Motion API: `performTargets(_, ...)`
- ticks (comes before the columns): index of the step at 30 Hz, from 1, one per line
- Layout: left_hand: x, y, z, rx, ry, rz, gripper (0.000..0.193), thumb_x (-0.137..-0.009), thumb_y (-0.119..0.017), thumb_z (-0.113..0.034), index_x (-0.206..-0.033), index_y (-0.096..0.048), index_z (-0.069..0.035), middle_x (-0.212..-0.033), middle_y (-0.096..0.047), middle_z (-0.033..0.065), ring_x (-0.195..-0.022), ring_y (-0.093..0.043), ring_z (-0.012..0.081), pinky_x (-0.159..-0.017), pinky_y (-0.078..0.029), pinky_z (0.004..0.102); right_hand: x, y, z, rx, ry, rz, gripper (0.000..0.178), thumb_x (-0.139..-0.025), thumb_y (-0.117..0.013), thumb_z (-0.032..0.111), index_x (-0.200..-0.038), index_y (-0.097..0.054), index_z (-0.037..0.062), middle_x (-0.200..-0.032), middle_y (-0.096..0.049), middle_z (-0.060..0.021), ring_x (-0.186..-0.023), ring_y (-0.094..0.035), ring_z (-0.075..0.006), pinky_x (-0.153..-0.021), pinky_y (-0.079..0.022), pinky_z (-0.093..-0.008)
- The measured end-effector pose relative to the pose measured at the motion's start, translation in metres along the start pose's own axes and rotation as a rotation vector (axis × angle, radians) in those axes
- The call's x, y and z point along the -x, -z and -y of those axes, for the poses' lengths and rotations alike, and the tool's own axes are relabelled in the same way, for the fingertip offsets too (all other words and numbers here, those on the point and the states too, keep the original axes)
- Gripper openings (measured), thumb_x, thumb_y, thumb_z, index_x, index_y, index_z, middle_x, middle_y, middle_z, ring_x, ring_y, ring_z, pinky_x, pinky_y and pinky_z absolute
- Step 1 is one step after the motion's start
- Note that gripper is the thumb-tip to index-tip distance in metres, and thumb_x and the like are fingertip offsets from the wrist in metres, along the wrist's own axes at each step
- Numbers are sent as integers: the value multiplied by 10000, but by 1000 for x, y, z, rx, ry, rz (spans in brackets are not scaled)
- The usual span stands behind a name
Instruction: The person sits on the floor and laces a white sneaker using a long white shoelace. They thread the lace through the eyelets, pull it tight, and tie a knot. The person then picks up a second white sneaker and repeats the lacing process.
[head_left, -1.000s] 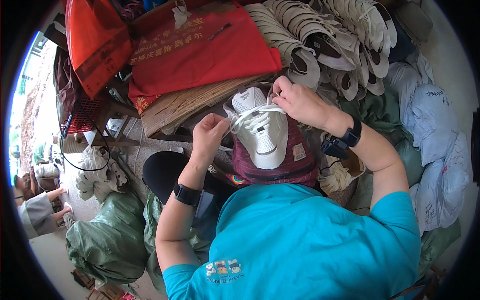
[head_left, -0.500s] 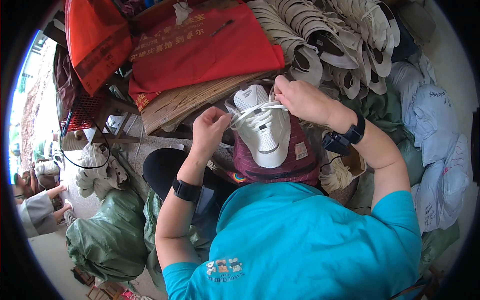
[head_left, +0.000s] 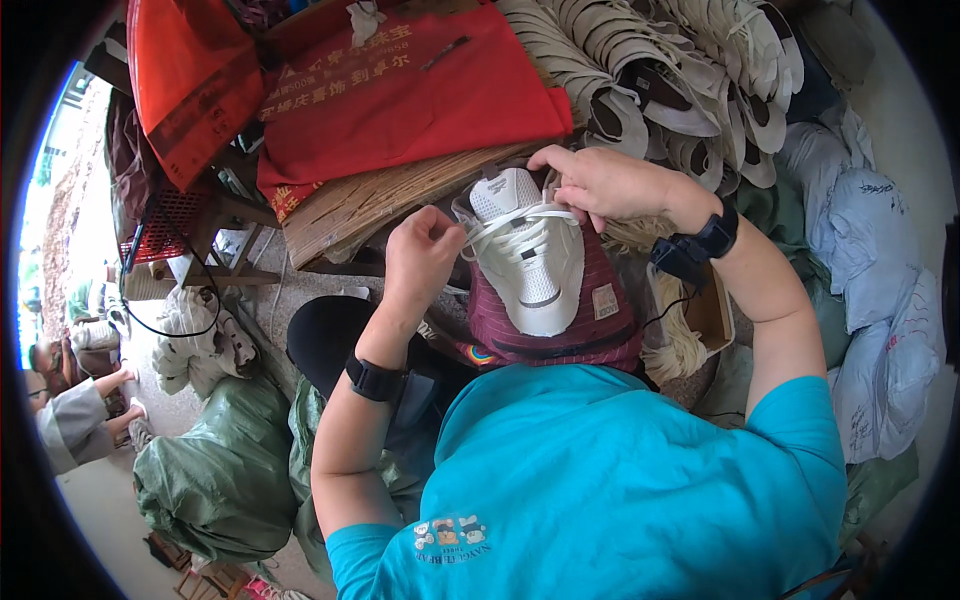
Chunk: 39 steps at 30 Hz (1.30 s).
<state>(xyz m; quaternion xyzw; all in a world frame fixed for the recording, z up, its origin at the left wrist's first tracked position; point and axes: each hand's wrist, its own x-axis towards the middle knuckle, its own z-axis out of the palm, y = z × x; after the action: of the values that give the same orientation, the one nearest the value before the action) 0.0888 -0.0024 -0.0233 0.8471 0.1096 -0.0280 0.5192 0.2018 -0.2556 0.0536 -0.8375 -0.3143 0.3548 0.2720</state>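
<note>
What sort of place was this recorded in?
Probably a small shoe workshop: a white shoe upper lies in front, many pale uppers are stacked beyond it, and filled sacks stand on both sides.

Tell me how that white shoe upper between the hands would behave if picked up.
The white shoe upper would probably feel light, since no sole shows and its toe looks finely perforated. It would likely flex, as it lies spread over the maroon cloth. The white lace might swing or shift, its thin strands curving in loops.
</note>
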Motion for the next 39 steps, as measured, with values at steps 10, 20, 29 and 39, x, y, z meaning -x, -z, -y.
performTargets(10,-10,0,-20,-351,-125,40,184,-809,-671,-184,-816,-639,-3,-800,-651,140,-781,-651,300,-705,-513,387,-24,13,7,-131,-95,213,252,-945,-548,130,-1100,-479,-56,-731,-697,-121,-520,-678,-177,-518,-521,-283)
performTargets(20,-8,23,-20,-263,-444,171,334,-864,-694,-116,-1191,-637,-83,-1074,-624,160,-935,-649,355,-799,-532,420,-25,10,-29,-498,-25,227,345,-941,-623,133,-1184,-502,-81,-898,-711,-141,-725,-724,-208,-655,-568,-285)
performTargets(29,-34,23,-9,-522,-574,271,188,-841,-645,-57,-1028,-652,-34,-956,-596,178,-893,-609,369,-777,-482,453,-60,-18,-67,-485,331,281,139,-881,-653,81,-876,-647,-58,-785,-718,-136,-716,-720,-226,-666,-559,-370)
performTargets(39,-12,3,-96,-591,-81,409,448,-952,-582,-201,-1288,-553,93,-1233,-626,228,-1086,-582,310,-936,-447,398,-39,-10,-79,-299,271,-50,453,-826,-817,330,-1170,-688,66,-970,-733,-81,-871,-703,-195,-743,-554,-361)
